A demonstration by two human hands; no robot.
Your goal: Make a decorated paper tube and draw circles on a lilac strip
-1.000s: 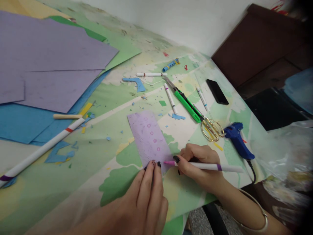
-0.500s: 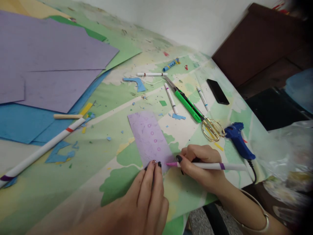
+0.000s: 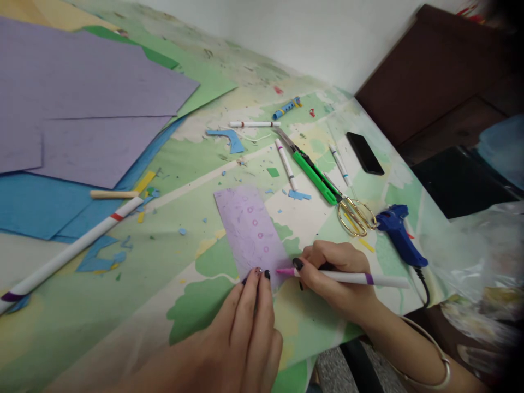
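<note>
A strip of purple paper [image 3: 245, 229] lies on the tablecloth in front of me, with a row of small drawn circles along it. My left hand [image 3: 245, 327] rests on its near end, fingers stretched out and pressing it flat. In my right hand [image 3: 339, 278] is a white felt-tip marker [image 3: 388, 280] with a purple band, held like a pen. Its pink tip is at the paper's right side, just beside my left fingertips. I cannot tell whether the tip touches the sheet.
Beyond the strip lie a green utility knife [image 3: 314, 177], gold-handled scissors [image 3: 356, 215], several markers [image 3: 285, 164] and a black phone [image 3: 365, 153]. A blue glue gun [image 3: 401, 234] sits at the right edge. Purple sheets [image 3: 90, 82], blue sheets [image 3: 36, 207] and a wooden stick [image 3: 112, 195] are left.
The marker in my right hand has shifted slightly left and up, its tip further over the paper. My left hand and the strip have stayed in place.
</note>
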